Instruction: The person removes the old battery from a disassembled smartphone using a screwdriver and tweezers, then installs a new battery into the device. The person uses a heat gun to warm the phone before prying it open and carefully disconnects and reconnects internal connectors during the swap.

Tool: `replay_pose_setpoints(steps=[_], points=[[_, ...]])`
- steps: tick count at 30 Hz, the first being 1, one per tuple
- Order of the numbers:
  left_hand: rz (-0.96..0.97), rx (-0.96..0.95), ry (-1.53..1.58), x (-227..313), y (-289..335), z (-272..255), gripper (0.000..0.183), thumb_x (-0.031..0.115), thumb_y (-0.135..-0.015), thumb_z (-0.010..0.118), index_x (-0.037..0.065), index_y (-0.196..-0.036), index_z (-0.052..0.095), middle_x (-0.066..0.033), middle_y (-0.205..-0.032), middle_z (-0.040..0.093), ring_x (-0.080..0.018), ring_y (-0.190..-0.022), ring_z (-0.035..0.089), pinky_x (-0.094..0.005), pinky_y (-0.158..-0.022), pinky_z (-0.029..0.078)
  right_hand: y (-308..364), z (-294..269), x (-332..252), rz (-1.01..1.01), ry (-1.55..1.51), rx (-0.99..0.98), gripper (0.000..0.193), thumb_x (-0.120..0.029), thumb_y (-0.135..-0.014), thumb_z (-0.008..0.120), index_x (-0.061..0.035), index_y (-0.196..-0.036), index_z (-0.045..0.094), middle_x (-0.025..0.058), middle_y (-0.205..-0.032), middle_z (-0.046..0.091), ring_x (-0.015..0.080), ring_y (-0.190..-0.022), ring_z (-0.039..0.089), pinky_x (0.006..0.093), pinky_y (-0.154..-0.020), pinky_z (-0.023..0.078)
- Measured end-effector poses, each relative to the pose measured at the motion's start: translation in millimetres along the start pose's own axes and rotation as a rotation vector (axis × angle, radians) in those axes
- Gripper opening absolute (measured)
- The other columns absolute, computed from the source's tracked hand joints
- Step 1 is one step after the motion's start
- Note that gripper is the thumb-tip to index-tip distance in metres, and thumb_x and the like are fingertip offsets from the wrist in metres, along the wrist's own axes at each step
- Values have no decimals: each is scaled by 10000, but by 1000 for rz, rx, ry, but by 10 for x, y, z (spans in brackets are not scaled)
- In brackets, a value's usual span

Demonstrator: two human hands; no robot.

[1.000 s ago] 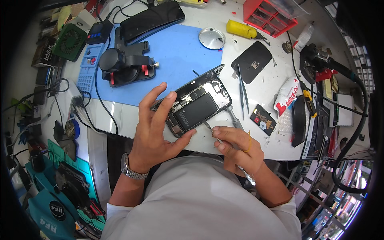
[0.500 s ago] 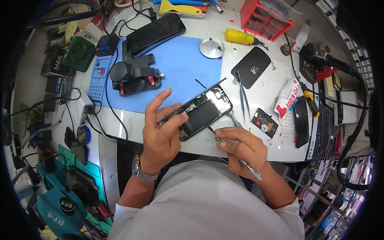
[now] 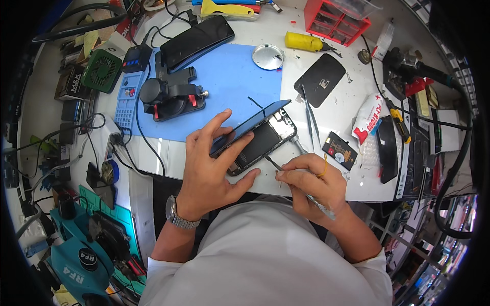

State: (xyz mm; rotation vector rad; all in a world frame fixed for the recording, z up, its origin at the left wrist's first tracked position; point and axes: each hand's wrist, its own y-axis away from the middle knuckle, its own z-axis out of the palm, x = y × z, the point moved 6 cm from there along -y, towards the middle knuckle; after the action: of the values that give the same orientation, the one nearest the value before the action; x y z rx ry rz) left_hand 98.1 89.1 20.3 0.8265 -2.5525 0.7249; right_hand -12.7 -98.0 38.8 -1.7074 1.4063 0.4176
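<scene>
An opened smartphone (image 3: 258,140) lies at the near edge of the white bench, its screen panel (image 3: 252,124) lifted and tilted over the body. My left hand (image 3: 214,166) holds the phone, fingers on the raised screen, thumb against the lower edge. My right hand (image 3: 309,183) grips a thin metal tool (image 3: 273,163) whose tip points into the phone's lower right side. A watch is on my left wrist.
A blue mat (image 3: 224,86) carries a black clamp fixture (image 3: 171,97) and a round metal dish (image 3: 267,56). Tweezers (image 3: 309,120), a black back cover (image 3: 320,79), a yellow tool (image 3: 303,42) and a red parts drawer (image 3: 337,18) lie to the right. Another phone (image 3: 196,41) rests behind.
The phone's screen panel has been lifted further up from the body. My right hand has shifted slightly, keeping the tool's tip at the phone's edge.
</scene>
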Motion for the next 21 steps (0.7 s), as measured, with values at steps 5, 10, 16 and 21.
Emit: replay_pose_setpoints(steps=[5,10,16,21], points=[[-32,64,28,-63,24,45,644,240,-721,996,40,-1311,831,-239,-1646,519,-283,-1186,701,-454,-1097,519,-13,-71,-134,160,-101,-95,323,51,-811,929,-76,-1099,861,99,-1044,741,223,-833,738,312,-705,579],[-33,80,50,-106,19,78,617,240,-709,994,19,-1265,843,-234,-1632,506,-279,-1169,697,-446,-1060,558,-46,-215,-315,166,-138,-229,392,-150,-801,1015,-100,-1165,878,97,-1049,727,221,-850,716,332,-725,565],[-41,96,70,-128,7,56,634,249,-688,1005,6,-1251,841,-240,-1631,487,-273,-1136,697,-418,-997,596,-50,-239,-386,141,-154,-235,395,-132,-837,977,-62,-1198,833,120,-1063,706,263,-867,711,359,-736,579],[-28,108,68,-104,-4,26,636,253,-677,1020,36,-1249,849,-240,-1631,494,-267,-1115,708,-414,-971,611,-15,-221,-382,109,-145,-207,387,-138,-874,956,-28,-1211,801,139,-1086,695,285,-880,711,376,-753,589]])
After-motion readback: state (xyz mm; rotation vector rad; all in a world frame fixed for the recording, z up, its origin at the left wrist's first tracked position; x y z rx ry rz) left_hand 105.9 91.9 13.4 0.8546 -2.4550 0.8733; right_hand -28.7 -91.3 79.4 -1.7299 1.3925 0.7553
